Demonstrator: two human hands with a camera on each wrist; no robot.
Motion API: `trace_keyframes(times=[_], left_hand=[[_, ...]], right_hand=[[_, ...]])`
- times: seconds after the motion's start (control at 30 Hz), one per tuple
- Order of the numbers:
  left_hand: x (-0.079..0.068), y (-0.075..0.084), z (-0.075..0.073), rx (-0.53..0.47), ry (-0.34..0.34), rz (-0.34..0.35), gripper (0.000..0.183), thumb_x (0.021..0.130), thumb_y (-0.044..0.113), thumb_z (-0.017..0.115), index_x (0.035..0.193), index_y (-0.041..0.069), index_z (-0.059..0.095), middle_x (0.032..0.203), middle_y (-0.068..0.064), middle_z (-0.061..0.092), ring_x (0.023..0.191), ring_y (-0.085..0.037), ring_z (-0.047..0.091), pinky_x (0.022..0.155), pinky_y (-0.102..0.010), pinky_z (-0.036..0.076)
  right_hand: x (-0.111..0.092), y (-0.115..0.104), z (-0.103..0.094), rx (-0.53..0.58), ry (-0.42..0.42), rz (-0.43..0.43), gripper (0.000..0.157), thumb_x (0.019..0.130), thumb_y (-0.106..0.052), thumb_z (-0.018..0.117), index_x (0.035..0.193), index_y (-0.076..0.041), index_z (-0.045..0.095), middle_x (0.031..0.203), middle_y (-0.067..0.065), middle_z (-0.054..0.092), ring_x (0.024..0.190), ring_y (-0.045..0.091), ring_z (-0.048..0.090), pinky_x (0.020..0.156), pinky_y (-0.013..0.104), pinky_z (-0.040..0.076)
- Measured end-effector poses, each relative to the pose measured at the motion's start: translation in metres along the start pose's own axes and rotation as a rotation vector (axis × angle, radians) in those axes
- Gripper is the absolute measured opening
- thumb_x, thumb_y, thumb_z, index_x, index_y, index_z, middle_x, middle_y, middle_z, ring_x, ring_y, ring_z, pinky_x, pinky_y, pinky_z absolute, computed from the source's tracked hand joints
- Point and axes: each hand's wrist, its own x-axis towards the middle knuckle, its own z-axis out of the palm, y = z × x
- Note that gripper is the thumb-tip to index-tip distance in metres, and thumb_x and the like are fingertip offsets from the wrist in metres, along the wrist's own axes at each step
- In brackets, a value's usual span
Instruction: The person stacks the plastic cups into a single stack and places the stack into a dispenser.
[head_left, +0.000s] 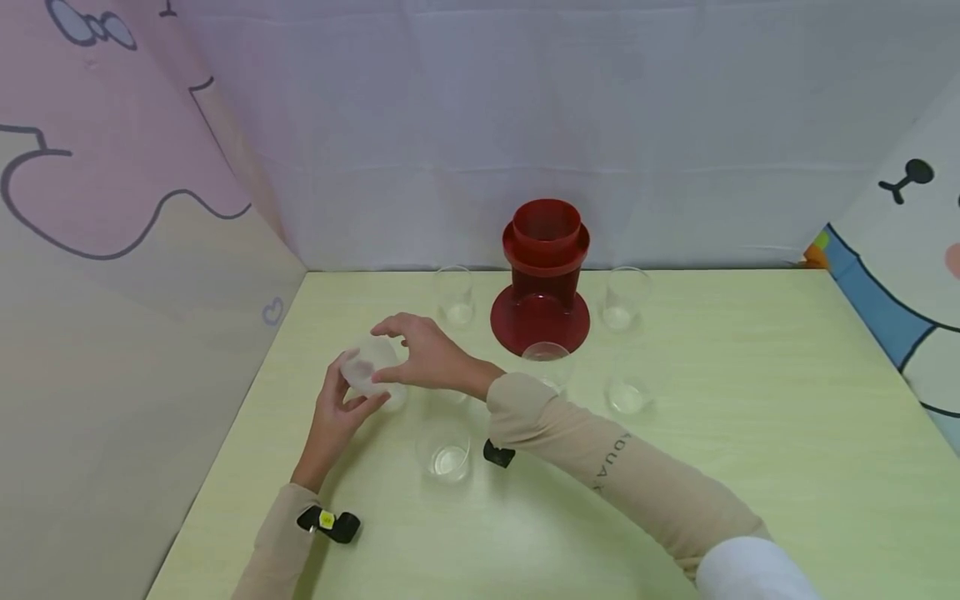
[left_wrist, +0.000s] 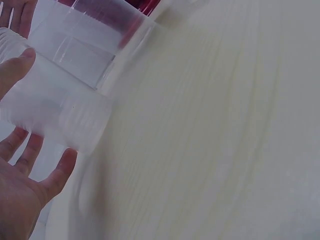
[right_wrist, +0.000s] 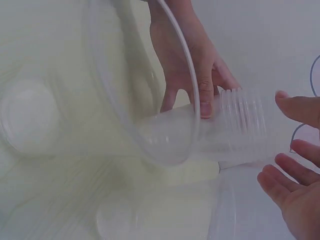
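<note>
The pale table is taken up at its far edge by the red stand, from which all places here are reckoned. To the left of the stand and nearer the person, a stack of clear cups is held. It is pinched between the thumb and fingers of the left hand. The right hand is spread about the rim end, and in the right wrist view a gap is seen between it and the rims. Single clear cups are set around the stand, among them one in front and to the left. Thin plastic is suggested: light, smooth and rather slippery, easily dented or cracked if squeezed. The stack is best steadied low on its walls, with a single cup drawn off by its outermost rim, lest several be pulled together.
</note>
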Motion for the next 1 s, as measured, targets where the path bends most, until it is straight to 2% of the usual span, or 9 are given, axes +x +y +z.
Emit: trace_keyframes(times=[0.23,0.47,0.73,0.87,1.0], left_hand=[[-0.001,0.002,0.001,0.012,0.011,-0.006,0.075,0.083,0.000,0.071,0.144,0.012,0.029,0.136,-0.007,0.040,0.120,-0.014,0.042,0.086,-0.022,0.050],[-0.001,0.003,0.001,0.014,0.012,-0.012,0.075,0.083,0.000,0.070,0.145,0.012,0.029,0.134,-0.007,0.041,0.120,-0.013,0.042,0.086,-0.022,0.049],[-0.001,0.001,0.000,0.021,0.002,-0.011,0.074,0.085,0.003,0.069,0.145,0.013,0.028,0.139,-0.007,0.038,0.121,-0.014,0.040,0.086,-0.022,0.049],[-0.001,-0.005,-0.002,0.018,-0.014,0.027,0.074,0.086,0.001,0.068,0.146,0.012,0.027,0.140,-0.011,0.037,0.121,-0.014,0.041,0.086,-0.022,0.049],[0.001,-0.019,-0.004,0.003,-0.025,0.056,0.075,0.086,-0.001,0.067,0.147,0.015,0.025,0.140,-0.010,0.038,0.121,-0.013,0.041,0.086,-0.020,0.049]], right_hand=[[-0.006,-0.005,-0.006,0.100,0.008,-0.065,0.050,0.078,-0.016,0.079,0.121,-0.003,0.057,0.121,0.011,0.057,0.111,0.024,0.052,0.089,0.027,0.049],[-0.013,-0.011,-0.011,0.120,0.000,-0.089,0.049,0.079,-0.019,0.078,0.122,-0.006,0.057,0.120,0.009,0.057,0.110,0.021,0.053,0.086,0.023,0.049],[-0.022,-0.015,-0.016,0.155,-0.018,-0.117,0.053,0.079,-0.022,0.079,0.124,-0.007,0.056,0.122,0.006,0.057,0.110,0.019,0.052,0.087,0.026,0.049],[-0.027,-0.016,-0.017,0.165,-0.025,-0.127,0.054,0.077,-0.024,0.080,0.124,-0.008,0.056,0.121,0.006,0.057,0.110,0.019,0.053,0.086,0.022,0.048],[-0.032,-0.017,-0.016,0.184,-0.027,-0.143,0.055,0.077,-0.023,0.080,0.123,-0.007,0.057,0.121,0.007,0.057,0.110,0.021,0.053,0.087,0.028,0.049]])
